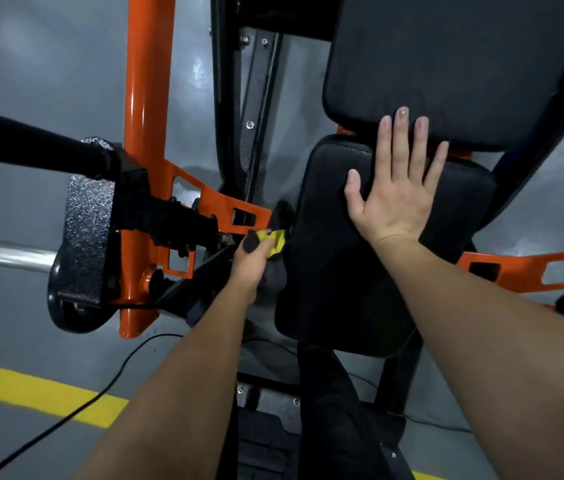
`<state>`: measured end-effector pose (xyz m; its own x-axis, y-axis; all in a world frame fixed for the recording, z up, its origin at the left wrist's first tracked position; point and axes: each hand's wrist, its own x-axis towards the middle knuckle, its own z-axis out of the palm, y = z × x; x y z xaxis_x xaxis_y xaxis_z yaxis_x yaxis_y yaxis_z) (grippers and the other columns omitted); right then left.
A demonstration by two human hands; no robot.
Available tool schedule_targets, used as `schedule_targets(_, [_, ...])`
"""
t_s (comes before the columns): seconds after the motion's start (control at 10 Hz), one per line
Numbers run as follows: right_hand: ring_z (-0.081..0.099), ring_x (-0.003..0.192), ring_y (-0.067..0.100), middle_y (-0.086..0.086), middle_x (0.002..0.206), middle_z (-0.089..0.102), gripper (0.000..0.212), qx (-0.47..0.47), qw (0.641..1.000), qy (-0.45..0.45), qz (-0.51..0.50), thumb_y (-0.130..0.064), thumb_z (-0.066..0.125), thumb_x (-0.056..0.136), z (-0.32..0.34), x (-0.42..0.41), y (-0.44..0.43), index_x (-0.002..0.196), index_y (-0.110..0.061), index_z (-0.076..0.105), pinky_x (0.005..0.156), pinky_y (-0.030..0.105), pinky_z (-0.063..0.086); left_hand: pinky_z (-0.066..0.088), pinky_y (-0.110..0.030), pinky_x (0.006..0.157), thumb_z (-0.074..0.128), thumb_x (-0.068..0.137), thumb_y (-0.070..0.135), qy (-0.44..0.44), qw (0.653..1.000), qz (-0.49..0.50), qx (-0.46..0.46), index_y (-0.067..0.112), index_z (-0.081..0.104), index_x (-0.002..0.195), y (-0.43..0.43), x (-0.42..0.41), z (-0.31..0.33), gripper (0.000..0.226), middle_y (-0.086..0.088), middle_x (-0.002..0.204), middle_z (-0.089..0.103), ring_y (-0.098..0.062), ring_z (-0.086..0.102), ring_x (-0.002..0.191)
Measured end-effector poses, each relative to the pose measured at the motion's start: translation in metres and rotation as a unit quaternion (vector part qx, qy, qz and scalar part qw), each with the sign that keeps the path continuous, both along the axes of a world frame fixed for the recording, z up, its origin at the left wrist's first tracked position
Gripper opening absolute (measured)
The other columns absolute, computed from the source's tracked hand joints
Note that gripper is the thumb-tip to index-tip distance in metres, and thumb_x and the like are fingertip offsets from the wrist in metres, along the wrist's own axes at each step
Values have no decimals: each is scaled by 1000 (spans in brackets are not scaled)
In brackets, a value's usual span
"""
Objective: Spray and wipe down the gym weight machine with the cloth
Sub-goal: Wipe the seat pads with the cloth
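grey floor, yellow line, black cable

Machine: orange tube frame, black padding. Seat sits below the back pad, edges close together. Cloth: yellow, bunched, a grey part hanging below; at the seat's left edge, gripped in the left hand.
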<state>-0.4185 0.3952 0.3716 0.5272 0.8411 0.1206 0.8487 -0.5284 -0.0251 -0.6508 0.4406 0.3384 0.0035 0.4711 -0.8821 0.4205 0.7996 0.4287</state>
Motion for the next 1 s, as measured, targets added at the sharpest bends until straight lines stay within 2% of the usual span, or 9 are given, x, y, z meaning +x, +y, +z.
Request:
schedule_targets(0.1, [13, 157, 33, 9, 171, 15, 74, 5, 1000, -2, 1, -51, 30, 104, -1, 0, -1, 164, -13, 13, 126, 60, 10, 56, -57, 95, 76, 63, 63, 24, 996, 14, -89, 32, 68, 122, -12, -24, -18, 67, -4, 122, 72, -31, 69, 108])
schedule_targets(0.2, [14, 157, 33, 9, 170, 17, 73, 13, 1000, -6, 0, -50, 32, 103, 0, -1, 0, 164, -13, 15, 125, 60, 11, 56, -47, 96, 74, 89, 41, 6, 994, -83, -65, 28, 68, 113, 6, -5, 2, 28, -2, 112, 74, -24, 69, 103])
schedule_targets(0.4, [15, 157, 32, 8, 170, 18, 73, 20, 1000, -14, -2, -50, 34, 103, 0, 0, -1, 164, -13, 18, 125, 59, 12, 53, -34, 81, 72, 92, 18, -63, 978, -131, 147, 18, 69, 92, 64, 61, 21, 3, -4, 91, 70, -18, 64, 85])
schedule_targets(0.5, [15, 157, 32, 8, 170, 18, 73, 19, 1000, -15, 0, -50, 34, 102, 1, 0, 0, 164, -14, 19, 125, 59, 12, 56, -29, 80, 78, 87, 25, -105, 968, -99, 207, 22, 68, 87, 95, 93, 37, 10, 2, 85, 71, -13, 68, 83])
schedule_targets(0.6, [16, 157, 32, 8, 170, 19, 73, 21, 1000, -12, 1, -50, 35, 102, 1, -1, -1, 164, -14, 19, 125, 58, 12, 58, -34, 90, 79, 88, 36, -141, 960, -83, 226, 18, 70, 94, 95, 102, 43, 21, 0, 95, 75, -15, 72, 95])
schedule_targets(0.7, [17, 157, 32, 9, 170, 20, 73, 21, 1000, -12, -1, -49, 35, 102, 3, 0, -1, 163, -13, 20, 125, 59, 13, 54, -39, 100, 68, 93, 52, -132, 970, -90, 185, 20, 71, 109, 64, 80, 35, 36, 2, 106, 76, -13, 71, 104])
schedule_targets(0.8, [16, 157, 32, 8, 170, 19, 74, 10, 1000, -13, 0, -50, 34, 102, 4, -2, 0, 163, -13, 19, 125, 59, 13, 48, -30, 100, 58, 99, 55, -58, 982, -149, 101, 29, 67, 120, 32, 42, 26, 35, 14, 112, 70, -8, 64, 110])
schedule_targets(0.9, [16, 157, 32, 9, 170, 19, 74, 11, 1000, -11, 1, -49, 34, 101, 4, -2, 0, 163, -13, 19, 125, 59, 13, 47, -34, 98, 57, 98, 52, 15, 980, -190, 60, 34, 63, 110, 8, 11, 15, 22, 14, 105, 67, -14, 62, 107])
schedule_targets(1.0, [16, 157, 32, 9, 170, 19, 74, 10, 1000, -13, -1, -49, 34, 101, 4, -1, -1, 163, -13, 19, 125, 59, 13, 52, -39, 95, 63, 91, 44, 42, 979, -141, 144, 31, 64, 96, 0, 13, 20, 14, 8, 97, 70, -17, 66, 99])
